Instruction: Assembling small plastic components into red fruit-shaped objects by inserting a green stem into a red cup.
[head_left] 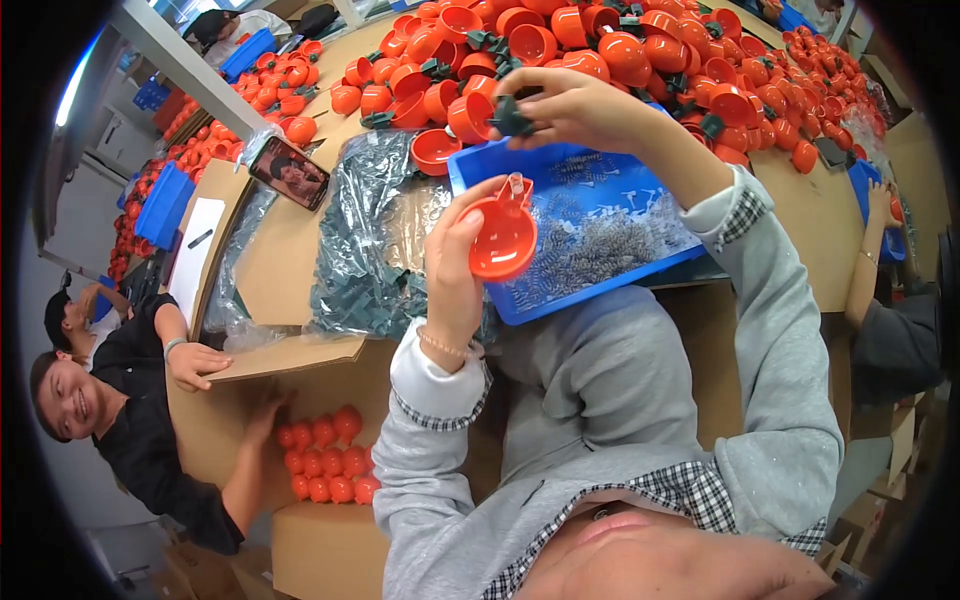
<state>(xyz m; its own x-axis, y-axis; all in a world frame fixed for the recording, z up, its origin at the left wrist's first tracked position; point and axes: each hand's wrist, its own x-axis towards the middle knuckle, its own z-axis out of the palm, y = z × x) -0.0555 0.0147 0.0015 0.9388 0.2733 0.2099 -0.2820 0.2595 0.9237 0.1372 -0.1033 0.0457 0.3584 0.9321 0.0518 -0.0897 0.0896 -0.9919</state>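
My left hand (452,255) is closed on a red plastic cup (503,240), its hollow side facing up. A small clear piece (516,185) sits at the cup's upper tab. Above and to the right, my right hand (560,105) pinches a dark green plastic clip (512,118), apart from the cup. Below my right hand lies a blue tray (540,305) with many small metal springs (610,250) and small white plastic parts (640,197). A clear plastic bag (365,240) of dark green pieces lies to the left of my left hand.
A large heap of red cups (530,42) covers the table's far side. A phone (289,172) leans at the left, near a metal post (190,65). A person (150,420) at the left reaches into a cardboard box (230,400) beside rows of red balls (325,460).
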